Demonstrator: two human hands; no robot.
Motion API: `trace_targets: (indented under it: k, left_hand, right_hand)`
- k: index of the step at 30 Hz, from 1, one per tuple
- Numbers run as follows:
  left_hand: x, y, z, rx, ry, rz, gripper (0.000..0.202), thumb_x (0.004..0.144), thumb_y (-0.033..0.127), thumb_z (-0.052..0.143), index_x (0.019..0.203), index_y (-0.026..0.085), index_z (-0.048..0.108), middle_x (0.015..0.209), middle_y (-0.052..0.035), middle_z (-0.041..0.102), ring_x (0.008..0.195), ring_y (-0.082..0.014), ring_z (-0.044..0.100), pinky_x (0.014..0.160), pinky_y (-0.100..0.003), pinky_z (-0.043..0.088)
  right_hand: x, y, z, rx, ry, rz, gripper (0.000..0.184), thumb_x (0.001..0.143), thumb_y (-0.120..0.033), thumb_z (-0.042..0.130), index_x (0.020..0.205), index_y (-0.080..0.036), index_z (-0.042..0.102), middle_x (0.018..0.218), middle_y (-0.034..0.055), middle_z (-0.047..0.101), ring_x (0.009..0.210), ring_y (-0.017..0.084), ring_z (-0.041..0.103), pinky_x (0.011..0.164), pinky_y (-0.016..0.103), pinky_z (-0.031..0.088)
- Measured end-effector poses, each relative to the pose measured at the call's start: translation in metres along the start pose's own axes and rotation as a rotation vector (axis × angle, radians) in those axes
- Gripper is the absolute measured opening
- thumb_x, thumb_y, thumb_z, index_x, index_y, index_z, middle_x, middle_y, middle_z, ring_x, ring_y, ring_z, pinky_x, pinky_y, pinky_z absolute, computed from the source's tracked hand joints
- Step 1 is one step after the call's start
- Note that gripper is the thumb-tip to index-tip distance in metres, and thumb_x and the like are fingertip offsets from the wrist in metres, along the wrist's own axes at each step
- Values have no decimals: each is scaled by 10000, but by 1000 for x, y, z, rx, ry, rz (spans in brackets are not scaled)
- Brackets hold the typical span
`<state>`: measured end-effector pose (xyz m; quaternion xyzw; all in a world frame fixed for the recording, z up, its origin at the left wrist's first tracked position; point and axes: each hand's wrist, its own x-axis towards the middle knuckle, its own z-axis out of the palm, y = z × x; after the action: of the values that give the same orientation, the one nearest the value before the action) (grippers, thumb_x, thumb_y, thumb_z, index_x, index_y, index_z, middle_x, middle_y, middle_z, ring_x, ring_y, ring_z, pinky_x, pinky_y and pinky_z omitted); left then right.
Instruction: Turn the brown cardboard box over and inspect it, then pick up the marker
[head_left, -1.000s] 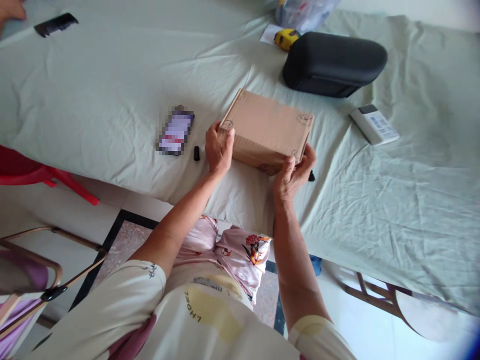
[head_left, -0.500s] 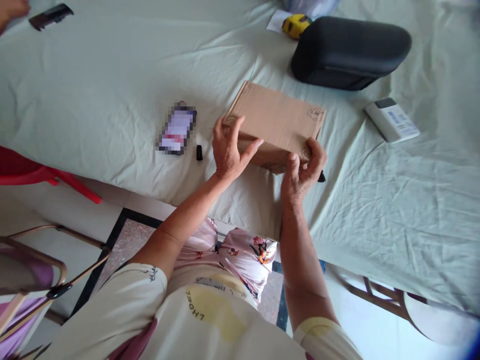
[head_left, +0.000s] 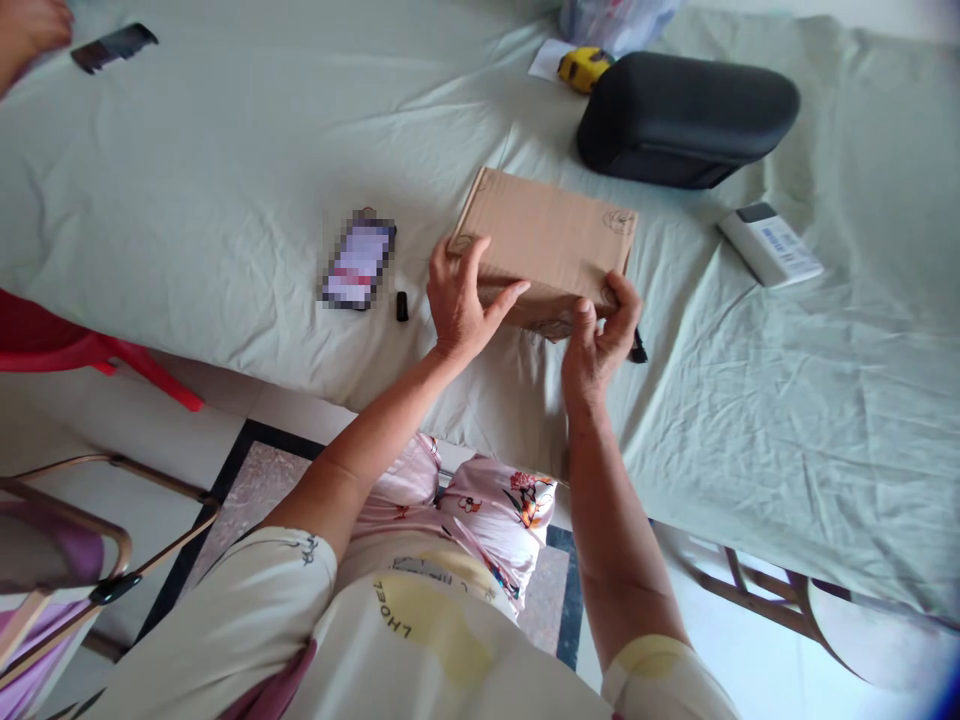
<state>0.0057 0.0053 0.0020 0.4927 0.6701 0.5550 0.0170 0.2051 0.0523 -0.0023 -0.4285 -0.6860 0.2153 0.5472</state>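
A closed brown cardboard box (head_left: pixel 551 225) with dark printed marks sits on the cloth-covered table in front of me. My left hand (head_left: pixel 466 305) grips its left front corner, fingers curled at the left side and thumb stretched along the front. At the right front corner my right hand (head_left: pixel 602 340) holds the box, thumb at the front edge and fingers bent against the right side. A small black object (head_left: pixel 638 348) pokes out just right of my right hand, partly hidden. Left of the box lie a phone (head_left: pixel 358 262) with its screen lit and a short black piece (head_left: pixel 402 306).
A large black case (head_left: pixel 686 120) stands behind the box, beside a yellow tape measure (head_left: pixel 585 70) and a clear bag (head_left: pixel 619 22). A small white box (head_left: pixel 772 245) lies right. Another person's hand (head_left: pixel 34 35) is near a dark flat piece (head_left: pixel 115 48). Chairs flank the table.
The view has shifted slightly. Both hands keep nearly the same hold on the cardboard box, and the other person's hand shows a little more at the top left.
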Motion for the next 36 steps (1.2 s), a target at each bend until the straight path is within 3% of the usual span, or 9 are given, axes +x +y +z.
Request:
trace_targets:
  k: [5,8,11,14,19,24,29,33,36]
  left_hand:
    - [3,3,-5,-11,-16,-10,816,867,835,731,1468,298,603,1683,-172,525,1660,-404,404,1380,-622,342]
    - [1,1,-5,-35,-26,-9,840,873,843,716,1491,287,588,1695,-184,508,1670,-411,379,1384,-629,326]
    - [-1,-8,-3,-27,-14,31,871,874,852,708,1512,275,567,1685,-191,506,1662,-414,387,1392,-615,313]
    - [0,-20,0,4,-18,89,874,894,857,676,1531,273,544,1671,-194,502,1634,-415,425,1387,-608,317]
    - [4,-33,2,-9,-41,112,820,931,832,643,1564,329,504,1705,-166,462,1651,-412,401,1387,-611,310]
    - [3,-36,2,-44,-29,126,760,977,806,596,1567,334,518,1729,-158,445,1668,-400,395,1401,-611,294]
    - [5,-41,2,-82,3,163,796,965,811,620,1579,310,541,1732,-167,457,1667,-395,415,1414,-617,279]
    - [8,-45,8,-79,-4,190,810,984,785,607,1648,331,508,1834,-132,349,1772,-383,207,1443,-614,221]
    - [5,-43,16,-70,-1,207,686,1069,708,489,1659,359,515,1892,-64,251,1801,-339,95,1457,-590,210]
  right_hand:
    - [31,-9,-40,-89,-285,73,754,861,-811,738,1397,-282,697,1372,123,696,1062,250,727,865,439,659]
    - [43,-5,-48,-71,-360,39,777,863,-856,702,1362,-262,731,1329,122,696,1036,232,730,886,425,653]
    - [35,6,-36,5,-268,-5,797,942,-885,545,1391,-251,718,1328,132,690,1170,265,713,961,463,651]
    - [20,17,-21,54,-148,-2,775,983,-852,504,1466,-274,687,1431,149,668,1333,306,654,991,485,651]
    - [13,23,-18,40,-204,42,710,1017,-758,557,1565,-313,633,1601,153,604,1326,285,657,965,452,667]
    - [14,23,-19,50,-211,14,676,1047,-717,542,1596,-326,593,1628,157,589,1247,263,690,933,433,678]
    - [9,23,-15,66,-124,-49,653,1044,-743,534,1528,-315,632,1452,132,670,990,190,708,846,394,686]
    - [2,14,-16,39,-54,-139,585,1026,-721,601,1406,-288,707,1237,97,686,862,163,679,781,371,684]
    - [-9,-2,-12,10,-109,-229,506,1048,-620,634,1405,-271,712,1068,70,683,832,167,685,788,366,690]
